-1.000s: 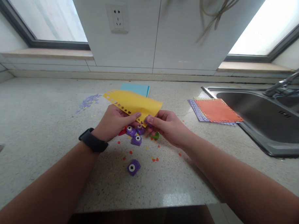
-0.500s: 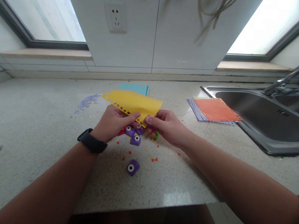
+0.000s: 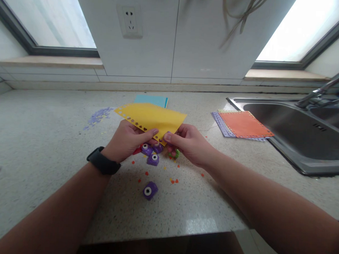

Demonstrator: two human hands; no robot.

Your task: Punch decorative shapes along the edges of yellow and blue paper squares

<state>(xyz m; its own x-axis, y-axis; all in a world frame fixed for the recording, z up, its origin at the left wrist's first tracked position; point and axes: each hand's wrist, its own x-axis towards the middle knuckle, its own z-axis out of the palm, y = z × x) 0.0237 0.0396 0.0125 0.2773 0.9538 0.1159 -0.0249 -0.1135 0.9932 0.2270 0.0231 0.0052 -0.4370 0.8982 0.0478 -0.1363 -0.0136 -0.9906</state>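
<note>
Yellow paper point(image 3: 150, 114) is patterned with heart- and star-shaped holes along one edge, purple punches point(image 3: 154, 187) carry dark motifs on white discs point(image 3: 145, 192), orange paper point(image 3: 243, 124) shows a punched border, and the off-white counter point(image 3: 60, 145) is speckled with grey.

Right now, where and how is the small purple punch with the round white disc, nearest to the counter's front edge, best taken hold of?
I would pinch the small purple punch by its two opposite sides, reaching from above and the front. It sits on the speckled counter, apart from the purple punches farther back; gripping its blocky sides should leave the white disc uncovered.
</note>
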